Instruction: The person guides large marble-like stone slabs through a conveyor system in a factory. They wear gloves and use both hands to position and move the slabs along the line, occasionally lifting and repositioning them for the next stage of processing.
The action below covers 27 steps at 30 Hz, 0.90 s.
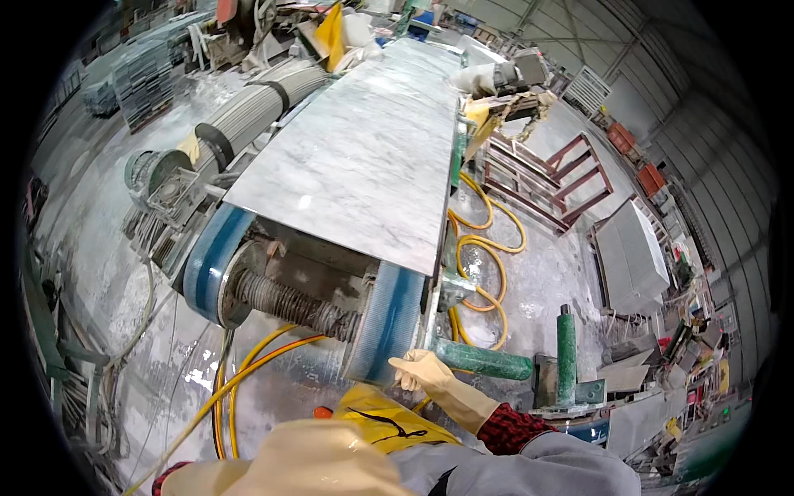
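"How many marble slabs (356,149)?"

"One."

"Blue belts (389,318)?"

"Two, plus one ribbed shaft (298,311). I also count one left grip (322,459) and one right grip (423,372)."

"Upright green posts (566,355)?"

"One."

"Dark bands (215,145) around the ridged grey cylinder (252,112)?"

"Two."

"Orange boxes (651,178) toward the right wall?"

"Two."

"Yellow hoses (502,281)?"

"Several loops, overlapping too much for a sure count."
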{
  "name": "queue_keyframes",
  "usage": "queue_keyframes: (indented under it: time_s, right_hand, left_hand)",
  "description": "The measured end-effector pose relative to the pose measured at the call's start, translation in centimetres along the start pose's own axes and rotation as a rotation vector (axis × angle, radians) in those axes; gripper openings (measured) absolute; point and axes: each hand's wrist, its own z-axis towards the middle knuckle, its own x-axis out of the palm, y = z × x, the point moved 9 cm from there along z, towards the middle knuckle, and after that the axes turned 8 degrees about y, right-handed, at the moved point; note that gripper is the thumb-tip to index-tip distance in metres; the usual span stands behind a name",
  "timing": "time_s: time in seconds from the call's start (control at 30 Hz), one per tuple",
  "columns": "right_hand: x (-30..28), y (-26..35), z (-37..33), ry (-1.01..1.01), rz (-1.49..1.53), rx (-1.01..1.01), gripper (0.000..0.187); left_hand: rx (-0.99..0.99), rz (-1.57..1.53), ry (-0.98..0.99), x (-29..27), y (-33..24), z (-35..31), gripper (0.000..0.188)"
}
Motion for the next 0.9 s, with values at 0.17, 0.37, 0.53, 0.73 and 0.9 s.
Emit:
queue_keyframes:
  time_s: [0.17,0.37,0.53,0.73,0.9]
  right_hand:
    - [0.7,1.9,2.2,0.018,0.084,-0.065,0.038]
    - [3.2,5.8,5.7,0.084,0.206,-0.107,0.039]
    - [1.0,8.6,6.5,0.057,0.272,-0.178,0.042]
    - [-3.9,17.4,5.1,-0.535,-0.362,-0.532,0.035]
    - [-4.8,19.8,6.0,-1.083,-0.974,-0.735,0.054]
  left_hand:
    - [0.031,-0.002,-0.022,-0.9,1.1,4.8,0.019]
    - [-0.071,0.199,-0.167,-5.1,4.5,2.5,0.016]
    - [-0.566,0.854,-0.578,-14.3,13.4,-4.7,0.03]
    - [-1.214,0.532,-0.765,-23.8,30.9,-18.2,0.044]
    - [-0.939,0.533,-0.465,-27.6,42.8,-19.1,0.041]
